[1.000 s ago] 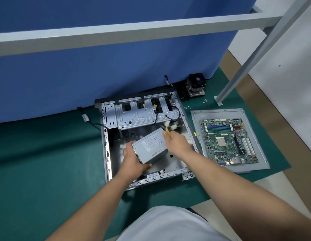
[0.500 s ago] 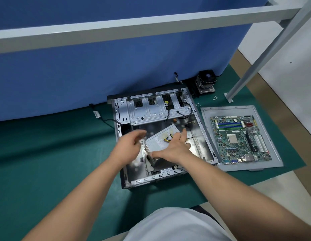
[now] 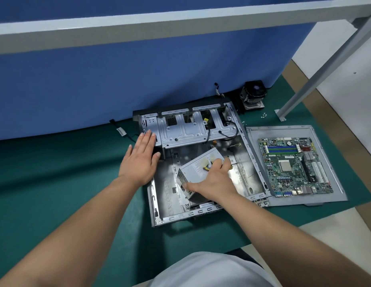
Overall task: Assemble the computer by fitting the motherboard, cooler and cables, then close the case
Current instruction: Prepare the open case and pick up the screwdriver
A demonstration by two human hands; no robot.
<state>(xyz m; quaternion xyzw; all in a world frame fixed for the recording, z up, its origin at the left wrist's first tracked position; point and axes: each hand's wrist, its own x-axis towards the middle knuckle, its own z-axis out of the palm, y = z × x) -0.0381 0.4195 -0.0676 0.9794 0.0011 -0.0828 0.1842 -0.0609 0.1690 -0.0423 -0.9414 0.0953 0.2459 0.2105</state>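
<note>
The open grey computer case point(image 3: 157, 206) lies flat on the green mat. Inside it a grey power supply point(image 3: 196, 169) sits tilted, its yellow and black cables bunched on top. My right hand point(image 3: 213, 183) grips the supply, with the thumb on its vented side and the fingers over the top by the cables. My left hand point(image 3: 140, 160) hovers flat with straight fingers over the case's left wall, near the drive cage point(image 3: 186, 131), holding nothing. The motherboard point(image 3: 292, 164) lies on the grey side panel point(image 3: 317, 200) to the right. The black cooler point(image 3: 253, 96) stands behind the case.
A blue partition point(image 3: 118, 79) rises right behind the case. A grey frame leg point(image 3: 317, 75) slants down to a foot at the mat's far right. Small screws point(image 3: 263, 115) lie near that foot. A loose black cable point(image 3: 122, 131) trails left of the case.
My left hand has let go of the power supply and moved up and left over the case wall, fingers straightened. The supply has come down into the case under my right hand.
</note>
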